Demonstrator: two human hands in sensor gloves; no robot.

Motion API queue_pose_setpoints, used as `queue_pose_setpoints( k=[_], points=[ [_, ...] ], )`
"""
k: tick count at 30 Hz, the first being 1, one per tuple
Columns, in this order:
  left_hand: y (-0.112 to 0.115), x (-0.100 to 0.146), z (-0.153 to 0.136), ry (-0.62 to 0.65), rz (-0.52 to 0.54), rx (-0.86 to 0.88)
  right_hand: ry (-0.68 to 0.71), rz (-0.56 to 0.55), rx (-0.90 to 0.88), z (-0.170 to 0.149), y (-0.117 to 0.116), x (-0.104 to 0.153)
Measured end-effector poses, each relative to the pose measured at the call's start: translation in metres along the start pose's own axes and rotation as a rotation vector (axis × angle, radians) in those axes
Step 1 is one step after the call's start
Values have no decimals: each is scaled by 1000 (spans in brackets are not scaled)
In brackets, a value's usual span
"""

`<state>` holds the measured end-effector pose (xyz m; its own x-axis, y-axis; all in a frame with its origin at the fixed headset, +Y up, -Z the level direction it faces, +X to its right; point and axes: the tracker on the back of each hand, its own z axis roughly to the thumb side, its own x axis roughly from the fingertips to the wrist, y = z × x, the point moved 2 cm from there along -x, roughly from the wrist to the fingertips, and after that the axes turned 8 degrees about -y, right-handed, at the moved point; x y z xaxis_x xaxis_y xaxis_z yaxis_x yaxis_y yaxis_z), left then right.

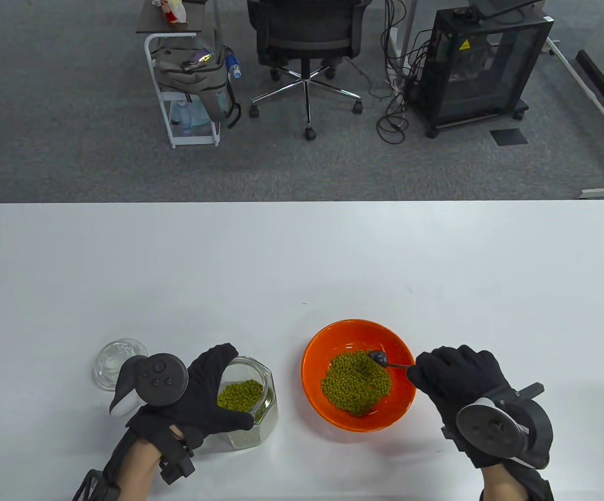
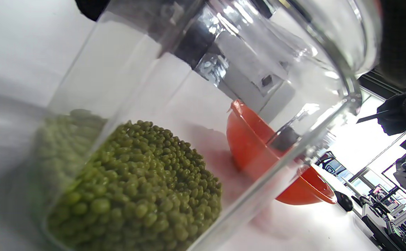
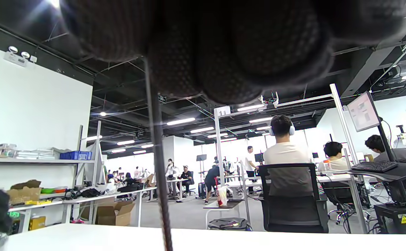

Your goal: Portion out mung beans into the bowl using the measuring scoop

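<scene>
An orange bowl (image 1: pixel 333 339) near the table's front holds a heap of green mung beans (image 1: pixel 356 382). My right hand (image 1: pixel 456 378) pinches the thin handle of a small dark measuring scoop (image 1: pixel 379 358), whose head hangs over the beans in the bowl. In the right wrist view the scoop handle (image 3: pixel 158 167) runs down from my curled fingers (image 3: pixel 223 52). My left hand (image 1: pixel 205 389) grips an open glass jar (image 1: pixel 260 412) partly filled with mung beans (image 1: pixel 240 394). The left wrist view looks through the jar (image 2: pixel 244 69) at its beans (image 2: pixel 136 195) and the bowl (image 2: pixel 248 139) behind.
A clear glass lid (image 1: pixel 116 360) lies on the white table (image 1: pixel 302 261) just left of my left hand. Beyond the table's far edge stand an office chair (image 1: pixel 307 47), a small cart (image 1: pixel 187 88) and a black cabinet (image 1: pixel 479 68).
</scene>
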<state>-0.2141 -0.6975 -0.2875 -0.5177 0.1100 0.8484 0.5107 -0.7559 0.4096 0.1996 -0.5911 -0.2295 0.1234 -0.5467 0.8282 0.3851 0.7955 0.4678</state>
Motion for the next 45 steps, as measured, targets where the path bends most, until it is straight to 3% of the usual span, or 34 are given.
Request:
queue_pose_setpoints(
  k=[20,34,45],
  points=[
    [0,0,0,1,1,-1,-32,-10,-128,-6,0,-1],
    [0,0,0,-1,1,-7,-211,-52,-221,-29,0,-2],
    [-2,2,2,8,0,-38,-266,-45,-321,-41,-4,-3]
  ],
)
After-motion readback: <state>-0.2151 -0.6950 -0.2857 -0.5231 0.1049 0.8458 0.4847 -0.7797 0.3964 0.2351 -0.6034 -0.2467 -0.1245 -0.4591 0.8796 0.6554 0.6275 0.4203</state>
